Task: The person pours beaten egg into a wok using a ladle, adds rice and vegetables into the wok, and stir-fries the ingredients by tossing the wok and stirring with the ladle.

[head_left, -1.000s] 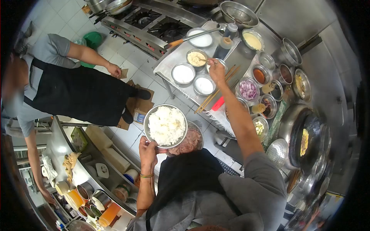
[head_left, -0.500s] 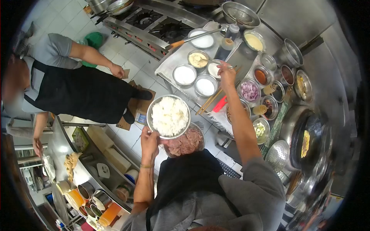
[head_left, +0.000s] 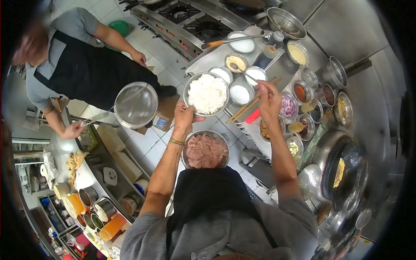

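Observation:
My left hand (head_left: 185, 116) grips the rim of a metal bowl of white rice (head_left: 206, 94), thumb over the edge. Closer to my apron, a larger metal bowl holds raw sliced meat (head_left: 207, 151). Over the table, my right hand (head_left: 269, 99) has its fingertips pinched at the end of a spoon handle (head_left: 247, 74). The spoon's head rests in a small bowl of pale yellow powder (head_left: 239, 60). Around it stand bowls of white powder (head_left: 240, 94). Wooden chopsticks (head_left: 242, 110) and a red-handled tool (head_left: 253, 116) lie beside my right hand.
A co-worker at left holds a round fine-mesh strainer (head_left: 136, 105) out near my rice bowl. Right of my arm are bowls of red onion (head_left: 287, 106) and sauces, then a wok (head_left: 344, 169) with a perforated ladle (head_left: 310, 180). Stove burners (head_left: 207, 28) stand at the back.
The rice bowl has moved up and right, uncovering more of the meat. My right hand has shifted toward me, tilting the spoon handle. The co-worker's strainer has come into view.

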Tool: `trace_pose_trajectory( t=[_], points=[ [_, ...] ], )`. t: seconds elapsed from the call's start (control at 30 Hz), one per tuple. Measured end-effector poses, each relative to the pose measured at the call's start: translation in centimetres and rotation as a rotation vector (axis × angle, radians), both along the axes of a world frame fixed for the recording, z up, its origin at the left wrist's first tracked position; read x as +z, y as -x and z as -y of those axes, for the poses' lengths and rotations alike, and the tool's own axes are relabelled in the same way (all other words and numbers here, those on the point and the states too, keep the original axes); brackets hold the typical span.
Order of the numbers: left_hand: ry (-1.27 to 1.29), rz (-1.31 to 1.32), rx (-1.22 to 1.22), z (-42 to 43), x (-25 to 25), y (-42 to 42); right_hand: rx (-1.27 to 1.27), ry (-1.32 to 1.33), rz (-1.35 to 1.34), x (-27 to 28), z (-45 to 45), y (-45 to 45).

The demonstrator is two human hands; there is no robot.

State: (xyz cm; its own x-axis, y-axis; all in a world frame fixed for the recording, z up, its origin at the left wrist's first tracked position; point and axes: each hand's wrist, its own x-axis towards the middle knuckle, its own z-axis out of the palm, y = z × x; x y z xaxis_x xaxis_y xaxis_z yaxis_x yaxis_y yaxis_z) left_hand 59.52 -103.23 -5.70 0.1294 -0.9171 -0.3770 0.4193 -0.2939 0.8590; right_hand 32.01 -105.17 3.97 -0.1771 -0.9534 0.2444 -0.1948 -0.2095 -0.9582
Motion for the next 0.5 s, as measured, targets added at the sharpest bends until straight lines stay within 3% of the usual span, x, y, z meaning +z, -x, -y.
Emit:
trace_pose_trajectory(
  t=[0.07,0.33,0.43,0.5],
  points=[
    [-0.005,0.004,0.014,-0.9,0.4,0.0,-0.065,0.019,-0.112,-0.7,0.7,0.4],
    [-0.063,-0.042,0.013,-8.7,1.5,-1.4,0.075,0.106,-0.373,-8.2,5.7,-0.5],
    [-0.104,-0.044,0.027,-10.2,2.5,-1.8,0.076,0.049,-0.376,-10.1,6.2,-1.0],
    [-0.103,-0.028,0.034,-10.8,1.2,-2.4,0.046,-0.073,-0.239,-10.8,6.0,-1.1]
  ],
)
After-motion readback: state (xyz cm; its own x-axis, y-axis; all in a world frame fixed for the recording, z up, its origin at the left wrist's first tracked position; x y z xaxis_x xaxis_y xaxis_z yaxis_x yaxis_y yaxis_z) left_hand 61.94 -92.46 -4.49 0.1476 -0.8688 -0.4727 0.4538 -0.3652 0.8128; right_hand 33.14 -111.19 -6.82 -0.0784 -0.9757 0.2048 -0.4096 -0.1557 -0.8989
